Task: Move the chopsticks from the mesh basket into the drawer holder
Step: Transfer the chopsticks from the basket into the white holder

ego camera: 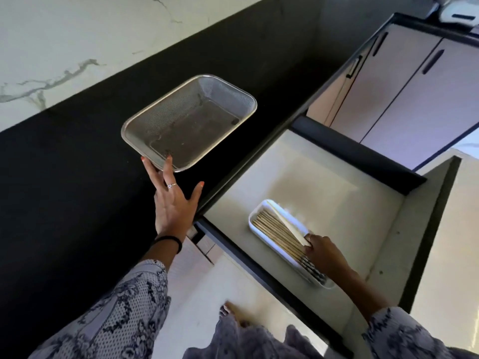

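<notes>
I see the left hand (172,206) spread wide, fingertips touching the near rim of the mesh basket (189,120) on the black counter (64,177). My right hand (325,255) pinches a pale chopstick (290,226) lying over the chopsticks (277,234) stacked in the white drawer holder (255,213).

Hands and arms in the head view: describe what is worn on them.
Both arms wear loose grey-and-white sleeves with a dark floral print. The left hand has orange-painted nails, a thin ring with a small stone, and a black band at the wrist. The right hand shows no jewellery.
</notes>
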